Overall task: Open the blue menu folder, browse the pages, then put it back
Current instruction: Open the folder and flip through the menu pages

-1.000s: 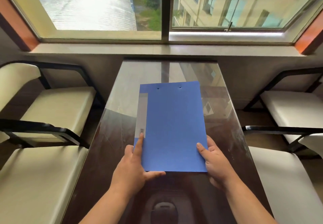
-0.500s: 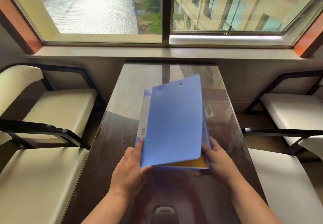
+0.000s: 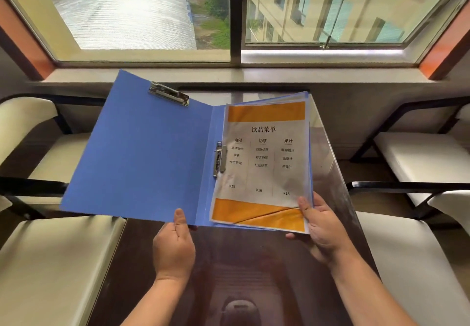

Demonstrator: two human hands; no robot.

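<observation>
The blue menu folder (image 3: pixel 142 153) is held wide open above the table. Its front cover is swung out to the left, with a metal clip (image 3: pixel 169 95) near its top edge. On the right half lies a white menu page (image 3: pixel 264 165) with orange bands and printed columns, held by a spine clamp (image 3: pixel 220 159). My left hand (image 3: pixel 175 244) grips the folder's bottom edge near the spine, thumb on top. My right hand (image 3: pixel 321 226) holds the lower right corner of the pages, thumb resting on the orange band.
The glossy dark table (image 3: pixel 244 275) runs away from me to a window sill (image 3: pixel 229 74). Cream-cushioned chairs with black frames stand on the left (image 3: pixel 50 262) and right (image 3: pixel 419 163).
The folder lay shut on the table, then its cover lifted. Now the cover has swung fully left and the first menu page shows; both hands hold the bottom edge.
</observation>
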